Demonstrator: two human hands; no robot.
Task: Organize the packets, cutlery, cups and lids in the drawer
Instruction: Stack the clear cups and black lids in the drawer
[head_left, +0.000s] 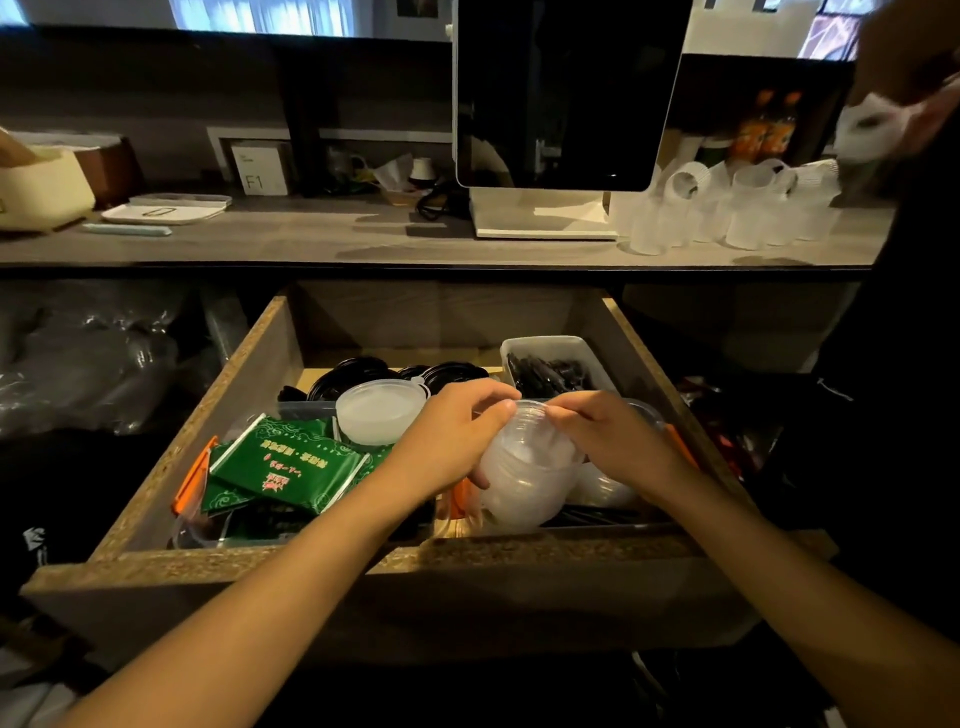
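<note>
The wooden drawer (239, 384) stands pulled out below the counter. Over its right half my left hand (447, 436) grips a stack of clear plastic cups (524, 478) from the left. My right hand (613, 436) pinches the rim of the stack from the right. Green packets (291, 462) lie in a clear bin with orange clips at the drawer's left. A stack of translucent lids (379, 410) sits behind them, with black lids (358, 371) further back. A white tray of black cutlery (550, 371) stands at the back right.
On the counter (311, 244) stand a screen on a white stand (561, 104), several frosted cups (737, 208) at the right and a white tray (161, 210) at the left. Another person's hand (893, 119) is at the upper right. Plastic bags (88, 358) lie left of the drawer.
</note>
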